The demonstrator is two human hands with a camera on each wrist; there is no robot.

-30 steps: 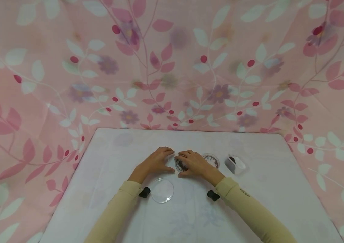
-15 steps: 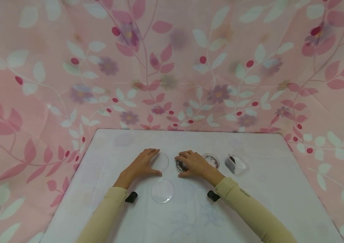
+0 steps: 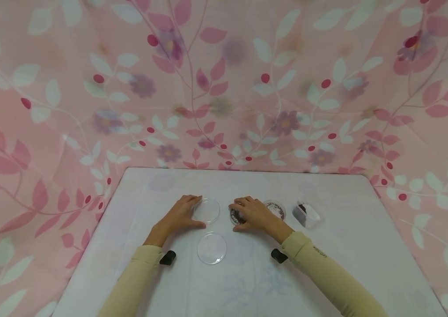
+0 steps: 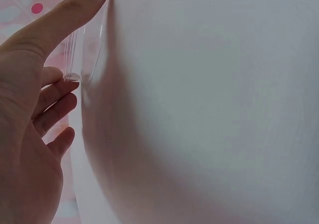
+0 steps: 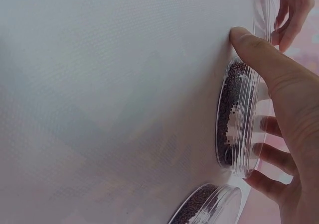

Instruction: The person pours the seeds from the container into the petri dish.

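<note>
Clear plastic rounds and dark granules (image 5: 232, 87) stand out against the pale bench (image 3: 240, 281). Taking the granule dish (image 5: 242, 129) under the person's right hand (image 3: 256, 214) as the centre of a clock seen from the head, with twelve towards the pink floral backdrop (image 3: 224, 66), the clear dish (image 3: 207, 211) sits at nine, near it but apart. The left hand (image 3: 177, 213) comes in from the clear dish's own nine o'clock side and pinches its rim: the thumb is on the near edge, the other fingers are on the far edge.

The right hand reaches in from about four and arches over the granule dish. Its fingers curve round the far wall while the thumb lies along the near side, its tip extending past the rim towards nine.

At three, just beside the granule dish, stands a second dish (image 5: 219, 206), also holding dark granules. Farther out at three is a small translucent tub (image 3: 299, 219) with dark contents. A clear disc (image 3: 212, 248) lies flat between seven and eight. Light sleeves run off the lower edge, the left sleeve (image 3: 133, 279) towards eight, the right sleeve (image 3: 327, 273) towards four.
</note>
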